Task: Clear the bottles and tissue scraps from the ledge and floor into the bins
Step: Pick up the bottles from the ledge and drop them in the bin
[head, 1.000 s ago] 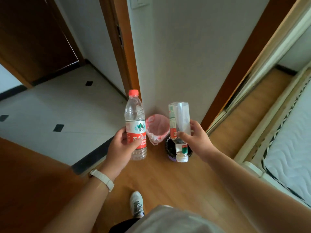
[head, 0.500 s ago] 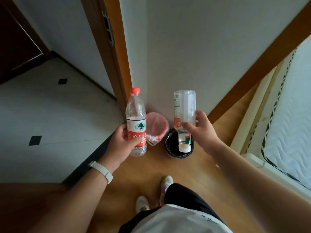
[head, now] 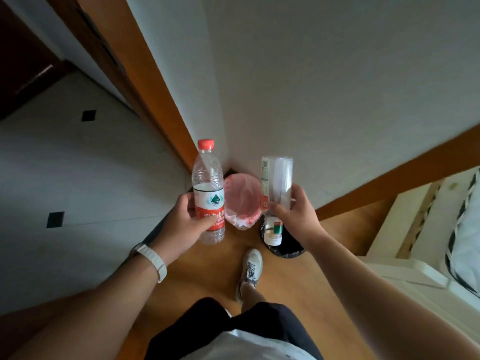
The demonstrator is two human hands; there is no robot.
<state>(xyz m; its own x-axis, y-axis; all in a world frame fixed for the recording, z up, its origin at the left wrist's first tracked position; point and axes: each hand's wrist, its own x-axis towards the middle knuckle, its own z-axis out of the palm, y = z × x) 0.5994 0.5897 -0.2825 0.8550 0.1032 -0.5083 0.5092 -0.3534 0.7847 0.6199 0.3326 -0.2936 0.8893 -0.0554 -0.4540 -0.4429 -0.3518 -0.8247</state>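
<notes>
My left hand (head: pixel 188 224) grips a clear water bottle (head: pixel 207 188) with a red cap and red label, held upright to the left of a bin lined with a pink bag (head: pixel 241 203). My right hand (head: pixel 296 214) holds a second clear bottle (head: pixel 276 183) upside down, its white cap pointing down over a bin lined with a black bag (head: pixel 288 250). Both bins stand on the wooden floor at the foot of the white wall corner.
A wooden door frame (head: pixel 145 81) runs up to the left of the bins, with grey tiled floor (head: pixel 72 162) beyond it. A white bed frame and mattress (head: pixel 441 229) fill the right side. My shoe (head: pixel 250 268) stands just before the bins.
I have stepped closer, so the bins now lie almost directly below both bottles. The inverted bottle has come over the black bin. Both grips are unchanged.
</notes>
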